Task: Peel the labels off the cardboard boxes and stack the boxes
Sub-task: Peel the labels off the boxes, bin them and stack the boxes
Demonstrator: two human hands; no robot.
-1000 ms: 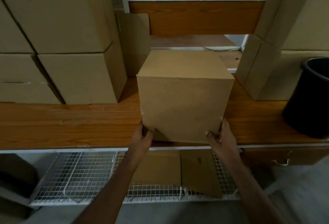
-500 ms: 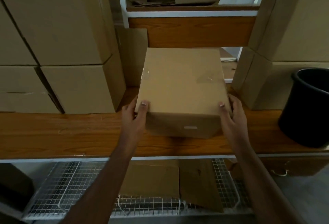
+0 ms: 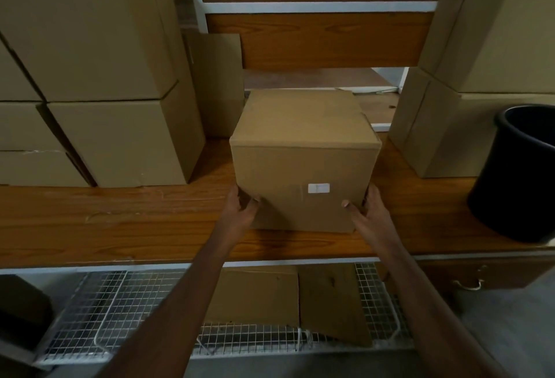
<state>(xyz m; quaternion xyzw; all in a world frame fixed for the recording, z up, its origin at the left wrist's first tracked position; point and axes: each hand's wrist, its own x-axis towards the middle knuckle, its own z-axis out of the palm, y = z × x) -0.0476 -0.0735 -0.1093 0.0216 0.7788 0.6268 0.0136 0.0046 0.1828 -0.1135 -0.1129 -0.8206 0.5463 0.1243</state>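
A plain cardboard box stands on the wooden shelf in the middle of the view. A small white label is stuck low on its near face. My left hand grips the box's lower left corner, thumb on the front face. At the lower right corner my right hand holds it the same way, thumb on the front and fingers round the side.
Stacked cardboard boxes fill the shelf on the left, and more boxes stand on the right. A black bucket sits at the far right. Flattened cardboard lies on the wire rack below.
The box has been turned towards me between my hands, so the face with the white label now fronts me. Both hands shifted from the upper edges to the lower corners.
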